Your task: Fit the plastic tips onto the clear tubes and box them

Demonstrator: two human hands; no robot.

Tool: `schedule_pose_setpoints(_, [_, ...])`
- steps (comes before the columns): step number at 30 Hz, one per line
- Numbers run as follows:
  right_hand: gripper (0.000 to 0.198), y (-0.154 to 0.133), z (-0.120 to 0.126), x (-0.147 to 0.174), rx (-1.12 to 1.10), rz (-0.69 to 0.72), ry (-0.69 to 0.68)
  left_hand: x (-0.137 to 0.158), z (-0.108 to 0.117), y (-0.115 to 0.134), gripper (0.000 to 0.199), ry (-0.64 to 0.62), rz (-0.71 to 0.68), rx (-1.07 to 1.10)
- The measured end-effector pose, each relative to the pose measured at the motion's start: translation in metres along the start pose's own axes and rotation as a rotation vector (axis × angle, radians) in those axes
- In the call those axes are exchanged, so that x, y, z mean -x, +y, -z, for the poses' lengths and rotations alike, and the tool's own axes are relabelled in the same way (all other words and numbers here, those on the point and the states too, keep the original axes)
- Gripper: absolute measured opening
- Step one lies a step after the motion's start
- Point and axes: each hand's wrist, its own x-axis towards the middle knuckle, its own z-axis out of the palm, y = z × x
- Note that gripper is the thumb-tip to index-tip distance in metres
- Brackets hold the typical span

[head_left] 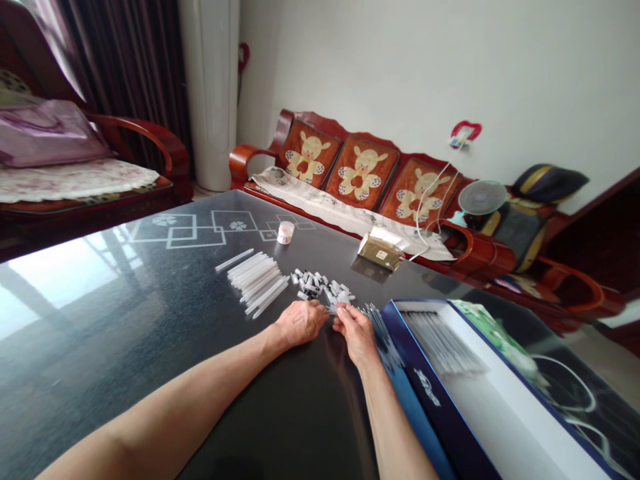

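My left hand (303, 321) is closed, its fingers curled toward my right hand (354, 328), which pinches with thumb and forefinger. Between the fingertips shows a short bit of a thin, pale pen part; the hands cover most of it. Just beyond them lies a loose heap of small white and black pen caps (320, 285). Left of the heap, white pen barrels (259, 277) lie side by side in a row, one of them set apart. Thin pen refills (383, 327) lie beside my right hand, against the box.
A long blue box (425, 393) with a white inside stands at the right, holding a row of thin sticks (445, 343). A small white tub (285, 233) and a gold tissue pack (381, 250) are farther back on the dark glossy table (125, 347). Beyond is a wooden sofa (250, 160).
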Motion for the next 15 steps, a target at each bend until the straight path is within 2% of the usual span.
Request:
schedule_pose_setpoints(6, [0.047, -0.0031, -0.0026, 0.0023, -0.04, -0.046, 0.005, 0.0014, -0.0001, -0.0003, 0.036, 0.004, -0.024, -0.066])
schedule_pose_setpoints(15, [0.03, -0.0053, -0.001, 0.0022, -0.005, -0.08, -0.012, 0.0024, -0.0016, -0.0009, 0.029, 0.026, -0.042, -0.049])
